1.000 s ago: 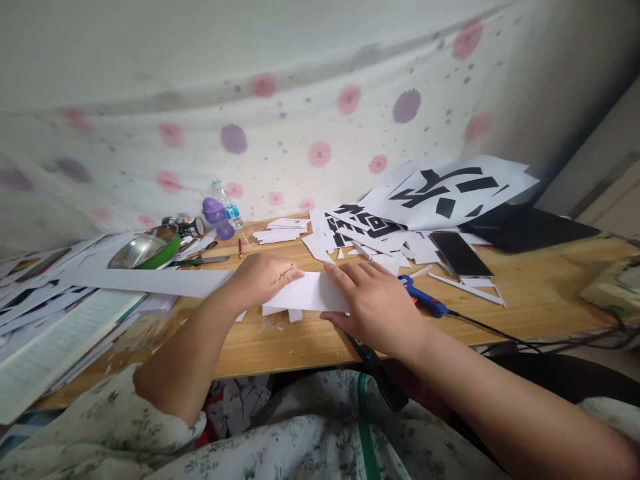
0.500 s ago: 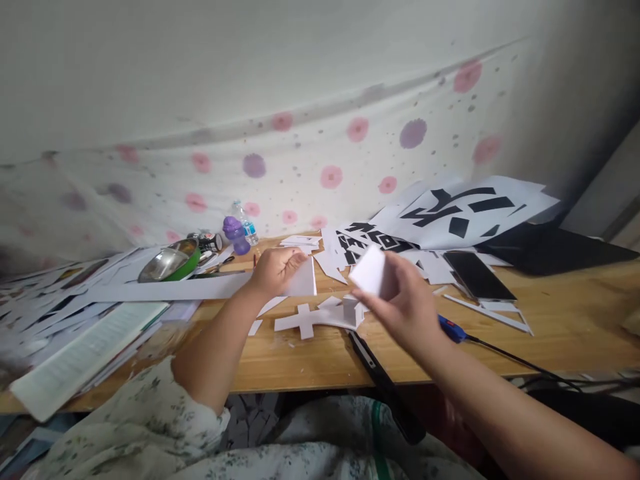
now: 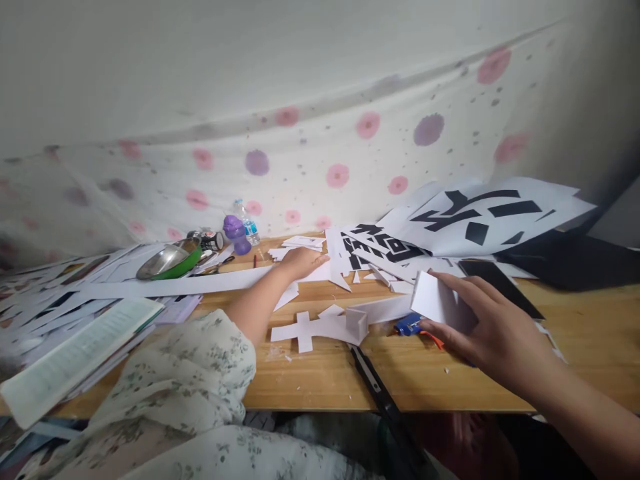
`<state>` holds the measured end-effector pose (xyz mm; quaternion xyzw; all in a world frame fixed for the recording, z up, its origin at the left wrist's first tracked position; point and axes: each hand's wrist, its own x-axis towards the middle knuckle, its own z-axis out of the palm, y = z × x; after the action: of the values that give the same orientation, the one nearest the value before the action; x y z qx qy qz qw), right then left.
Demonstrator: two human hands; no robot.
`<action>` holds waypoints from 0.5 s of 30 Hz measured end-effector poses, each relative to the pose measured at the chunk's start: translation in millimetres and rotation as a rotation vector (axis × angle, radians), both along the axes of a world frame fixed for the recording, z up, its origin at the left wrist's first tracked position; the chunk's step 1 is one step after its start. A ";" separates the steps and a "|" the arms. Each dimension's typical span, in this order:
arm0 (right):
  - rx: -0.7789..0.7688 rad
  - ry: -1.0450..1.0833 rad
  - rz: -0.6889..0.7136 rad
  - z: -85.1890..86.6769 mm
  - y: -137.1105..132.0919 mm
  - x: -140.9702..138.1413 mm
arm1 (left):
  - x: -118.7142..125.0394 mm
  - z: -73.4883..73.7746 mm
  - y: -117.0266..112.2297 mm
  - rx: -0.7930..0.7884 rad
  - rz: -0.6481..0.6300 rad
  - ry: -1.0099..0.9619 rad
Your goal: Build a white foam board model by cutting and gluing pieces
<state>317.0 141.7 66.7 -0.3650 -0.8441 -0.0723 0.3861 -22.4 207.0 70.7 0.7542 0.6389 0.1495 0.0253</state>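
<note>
In my right hand [image 3: 495,327] is a small folded white paper box [image 3: 437,300], gripped between thumb and fingers above the right part of the table. My left hand [image 3: 303,262] reaches to the middle back, its fingers closed on the right end of a long white paper strip [image 3: 175,287]; its fingertips are partly hidden. Between my hands lies a white paper cutout [image 3: 305,331] with a cross-shaped end and a folded-up corner piece. A black utility knife [image 3: 373,380] points at it from the table's front edge. The blue hot glue gun [image 3: 407,325] rests just left of my right hand.
Paper sheets with black shapes [image 3: 475,213] bulge up at the back right, beside a dark flat panel [image 3: 505,287]. A green-rimmed metal bowl [image 3: 170,260], purple bottle [image 3: 236,235] and clear bottle [image 3: 249,223] stand back left. An open book [image 3: 85,360] overhangs the front left edge.
My right hand has carried the paper box to the right, uncovering the glue gun. My left hand has stretched farther forward, and the strip's right end has shifted back and right.
</note>
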 end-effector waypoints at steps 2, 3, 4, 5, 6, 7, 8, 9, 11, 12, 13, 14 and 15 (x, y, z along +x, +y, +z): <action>-0.009 -0.032 0.020 -1.5 3.9 4.6 | -7.0 -6.0 9.0 -0.010 0.035 -0.032; -0.008 -0.056 0.027 -1.9 6.0 6.2 | -9.9 -8.8 12.8 -0.003 0.058 -0.053; -0.001 -0.085 0.032 -2.1 8.2 7.7 | -11.8 -11.0 16.1 0.014 0.085 -0.079; 0.005 -0.119 0.032 -2.2 10.6 9.0 | -12.1 -12.4 18.9 0.040 0.112 -0.109; 0.008 -0.158 0.030 -2.1 13.1 10.1 | -10.2 -12.7 20.8 0.070 0.137 -0.143; 0.004 -0.197 0.028 -1.8 15.5 10.9 | -5.6 -11.8 21.6 0.100 0.154 -0.180; 0.000 -0.234 0.035 -1.2 17.9 11.2 | 2.1 -9.6 20.8 0.123 0.157 -0.218; -0.009 -0.273 0.050 -0.3 20.1 10.5 | 12.8 -6.2 18.0 0.134 0.147 -0.255; -0.024 -0.341 0.092 2.7 23.9 5.8 | 41.5 2.9 6.4 0.090 0.054 -0.324; -0.031 -0.371 0.119 4.7 25.7 1.8 | 57.9 8.0 -1.9 0.011 -0.050 -0.361; -0.035 -0.397 0.148 7.0 27.7 -3.0 | 74.0 12.8 -11.0 -0.135 -0.210 -0.432; -0.032 -0.415 0.181 9.5 30.2 -7.9 | 88.5 17.1 -20.1 -0.234 -0.328 -0.462; -0.019 -0.423 0.210 12.1 33.4 -12.4 | 100.3 20.6 -28.1 -0.277 -0.374 -0.456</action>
<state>304.5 175.1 78.8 -0.2554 -0.9402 -0.0987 0.2028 77.8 178.9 91.3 0.7949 0.4813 0.2190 0.2973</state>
